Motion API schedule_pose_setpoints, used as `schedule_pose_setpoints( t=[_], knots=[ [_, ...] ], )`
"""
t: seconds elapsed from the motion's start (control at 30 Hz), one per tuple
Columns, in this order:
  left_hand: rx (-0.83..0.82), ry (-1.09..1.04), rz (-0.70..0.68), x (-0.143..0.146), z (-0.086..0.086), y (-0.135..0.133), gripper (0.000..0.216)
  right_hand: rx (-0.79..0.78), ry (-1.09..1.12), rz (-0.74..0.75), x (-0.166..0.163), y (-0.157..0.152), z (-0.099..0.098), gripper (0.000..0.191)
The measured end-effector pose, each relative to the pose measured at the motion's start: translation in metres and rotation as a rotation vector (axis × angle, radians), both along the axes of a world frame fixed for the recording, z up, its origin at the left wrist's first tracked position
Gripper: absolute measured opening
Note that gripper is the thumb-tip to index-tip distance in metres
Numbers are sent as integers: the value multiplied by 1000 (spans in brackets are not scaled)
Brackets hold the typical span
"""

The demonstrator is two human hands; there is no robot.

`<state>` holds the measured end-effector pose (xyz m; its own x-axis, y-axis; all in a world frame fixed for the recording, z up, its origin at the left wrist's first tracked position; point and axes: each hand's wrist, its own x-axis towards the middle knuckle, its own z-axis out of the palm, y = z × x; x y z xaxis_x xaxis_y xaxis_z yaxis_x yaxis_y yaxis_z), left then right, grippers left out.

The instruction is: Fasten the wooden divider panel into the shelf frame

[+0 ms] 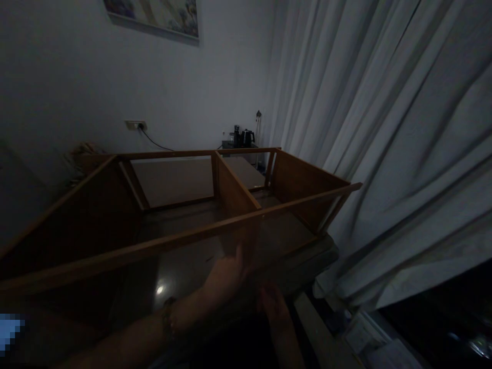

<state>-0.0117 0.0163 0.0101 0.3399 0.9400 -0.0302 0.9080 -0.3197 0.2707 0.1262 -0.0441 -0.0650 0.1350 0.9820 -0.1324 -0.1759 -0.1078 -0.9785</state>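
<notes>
Head view, dim light. The left hand point(226, 277) reaches forward with its fingers stretched out. The fingertips lie against a faint upright wooden panel point(249, 246) just below the front rail point(184, 238) of a shelf frame point(307, 184). Blur and darkness hide whether this hand clamps the panel or only rests on it. A dark band point(167, 316) circles the left wrist. The right hand point(273, 306) sits lower and just to the right, near the left hand but apart from it, deep in shadow. It is at the foot of the same panel, and it cannot be told whether its fingers are curled or spread.

The shelf frame is brown wood and lies on its back on a dark glossy worktop point(180, 277), which carries one bright reflection point(160, 290). The front rail runs from lower left up to the right corner. A central divider point(234, 190) splits the frame into a left and a right compartment, and the panel stands in front of this divider's near end.

Beyond the frame, a pale wall carries a socket point(135, 124) with a dark cable point(154, 142) and, higher up, the lower edge of a framed picture point(154, 15). A kettle point(247, 137) stands on a small stand in the far corner. Heavy pale curtains point(384, 154) fill the right side and hang close to the frame's right end. Loose papers point(380, 348) lie at lower right.
</notes>
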Motion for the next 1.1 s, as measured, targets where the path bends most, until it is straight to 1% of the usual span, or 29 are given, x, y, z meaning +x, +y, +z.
schedule_pose_setpoints(
  t=[0.13,0.23,0.3,0.37,0.4,0.47,0.53,0.6,0.67,0.73,0.8,0.87,0.93,1.0,1.1],
  knots=[
    [-29,12,41,2,4,0,53,17,-72,-19,-1,-1,-1,34],
    [-29,19,40,3,5,0,53,92,-244,-55,2,-1,-3,30],
    [-21,20,33,2,3,0,53,211,-446,-139,3,-1,-5,28],
    [3,17,22,2,0,1,54,373,-678,-212,3,-2,-6,25],
    [18,15,14,1,-2,2,54,455,-787,-226,3,-2,-7,23],
    [46,11,3,1,-4,3,54,607,-955,-187,3,-3,-10,21],
    [58,8,-4,0,-4,3,54,708,-1015,-123,4,-3,-12,24],
    [58,7,-6,1,-3,2,53,742,-955,-101,4,-2,-14,25],
    [50,4,-5,0,0,1,53,678,-821,-110,3,-1,-13,20],
    [50,3,-7,0,1,-1,52,534,-668,-102,2,-1,-9,15],
    [62,11,-21,-1,2,-2,52,363,-532,-50,0,-1,-4,13],
    [79,24,-41,-1,2,-2,51,232,-406,15,-1,-1,1,15],
    [77,37,-47,-1,1,-1,52,161,-288,46,-2,-3,5,18],
    [53,47,-34,0,0,0,52,126,-207,47,-1,-4,7,21],
    [21,54,-15,1,0,1,51,76,-165,25,0,-6,8,26]
  ],
)
